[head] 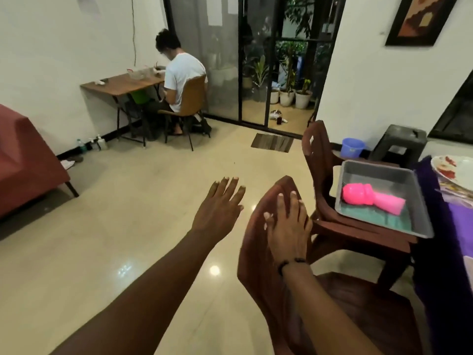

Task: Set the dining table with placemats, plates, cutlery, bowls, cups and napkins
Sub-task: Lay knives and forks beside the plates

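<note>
Your right hand [288,226] lies flat on the backrest of the near brown chair [258,252], fingers straight and close together; your left hand [220,208] hovers over the floor at 9 o'clock of it, fingers straight, slightly spread, holding nothing. The metal tray [422,219] with pink cups [371,198] lying on their sides sits on the second chair [358,234] at 2 o'clock, its corner past the seat edge; a plate [458,172] shows on the purple-clothed table [460,226] at 3 o'clock. Risk: shoving the near chair could knock the second one and tip the tray off.
</note>
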Motion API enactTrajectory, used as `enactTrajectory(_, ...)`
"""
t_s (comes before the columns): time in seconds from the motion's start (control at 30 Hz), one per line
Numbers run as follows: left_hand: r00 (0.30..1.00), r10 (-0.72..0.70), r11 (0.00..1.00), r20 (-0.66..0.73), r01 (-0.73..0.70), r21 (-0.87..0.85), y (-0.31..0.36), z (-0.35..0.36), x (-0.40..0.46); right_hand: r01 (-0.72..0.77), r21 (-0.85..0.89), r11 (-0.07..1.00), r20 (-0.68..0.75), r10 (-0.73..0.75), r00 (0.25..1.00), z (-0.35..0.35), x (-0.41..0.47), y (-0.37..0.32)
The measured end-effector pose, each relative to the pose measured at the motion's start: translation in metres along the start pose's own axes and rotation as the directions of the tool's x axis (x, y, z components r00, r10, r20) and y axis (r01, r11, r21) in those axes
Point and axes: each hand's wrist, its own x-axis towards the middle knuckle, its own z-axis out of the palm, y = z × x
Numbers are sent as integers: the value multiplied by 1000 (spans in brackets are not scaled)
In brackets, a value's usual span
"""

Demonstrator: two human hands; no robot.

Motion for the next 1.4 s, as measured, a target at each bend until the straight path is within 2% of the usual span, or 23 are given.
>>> enactTrajectory(0.07, 999, 23, 1000, 24, -23, -17, -21, 4, 32, -73, 21, 997, -7, 74, 997, 15, 30, -14)
enactTrajectory(0.13, 997, 66, 998, 28, -66, 6, -40, 9, 63, -82, -29, 996, -14, 82, 997, 27, 54, -26)
enactTrajectory(0.27, 998, 64, 994, 24, -61, -86, -70, 36, 118, -172, -51, 984, -5, 172, 985, 56, 99, -37)
enactTrajectory(0.47, 963, 266, 952, 38, -256, -168, -100, 100, 188, -300, -138, 944, -43, 297, 954, 102, 158, -48)
enactTrajectory(0.67, 905, 424, 885, 34, -406, -228, -148, 137, 271, -502, -220, 837, -139, 482, 865, 126, 206, -70)
enactTrajectory(0.73, 864, 502, 850, 14, -491, -189, -161, 140, 299, -541, -275, 795, -184, 508, 841, 128, 221, -78)
enactTrajectory(0.83, 851, 525, 826, 23, -502, -255, -171, 152, 332, -647, -221, 730, -278, 588, 759, 136, 234, -86)
enactTrajectory(0.93, 821, 571, 786, -14, -552, -278, -172, 164, 358, -675, -248, 695, -314, 601, 735, 143, 252, -87)
enactTrajectory(1.03, 755, 653, 725, -61, -646, -239, -167, 173, 401, -742, -174, 647, -362, 659, 660, 150, 286, -76)
enactTrajectory(1.17, 726, 674, 697, -139, -687, -207, -157, 172, 475, -742, -196, 641, -418, 630, 655, 158, 334, -44)
enactTrajectory(1.27, 706, 687, 674, -172, -707, -212, -140, 175, 533, -776, -143, 615, -458, 654, 602, 170, 383, -4)
enactTrajectory(1.4, 661, 728, 631, -181, -750, -198, -105, 187, 611, -833, -78, 548, -433, 733, 524, 185, 453, 47)
